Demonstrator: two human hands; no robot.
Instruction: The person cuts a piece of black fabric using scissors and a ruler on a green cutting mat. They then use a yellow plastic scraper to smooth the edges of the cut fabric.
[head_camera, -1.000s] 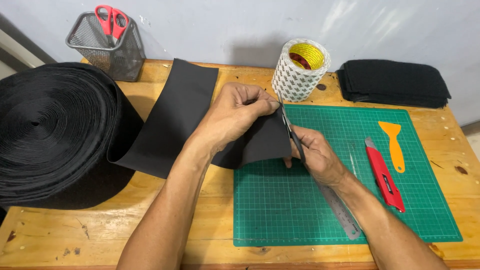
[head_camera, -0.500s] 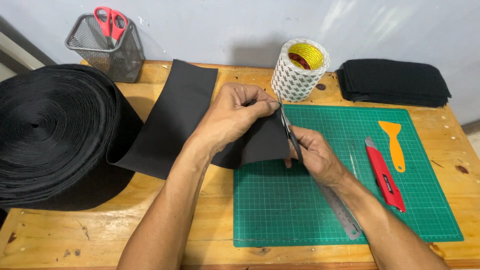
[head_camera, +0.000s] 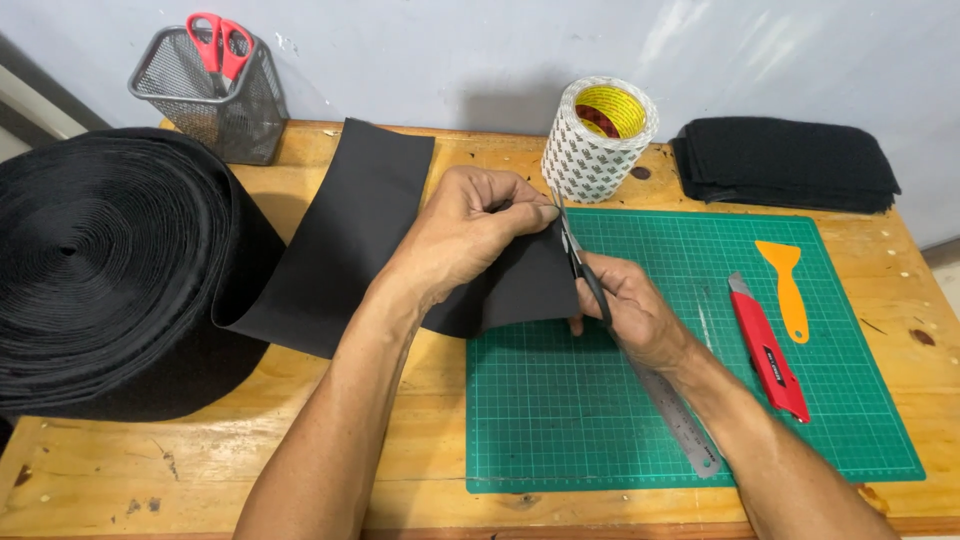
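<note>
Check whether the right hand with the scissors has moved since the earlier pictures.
No: the right hand holds its place against the green cutting mat, scissors at the same spot.

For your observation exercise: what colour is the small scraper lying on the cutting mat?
Orange; the scraper shows plainly in the head view, beside the red utility knife.

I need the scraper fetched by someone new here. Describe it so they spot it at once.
Find the green cutting mat on the wooden bench. Near its right edge lies the orange scraper, beside a red utility knife; it alone is orange, with a flared flat blade.
</note>
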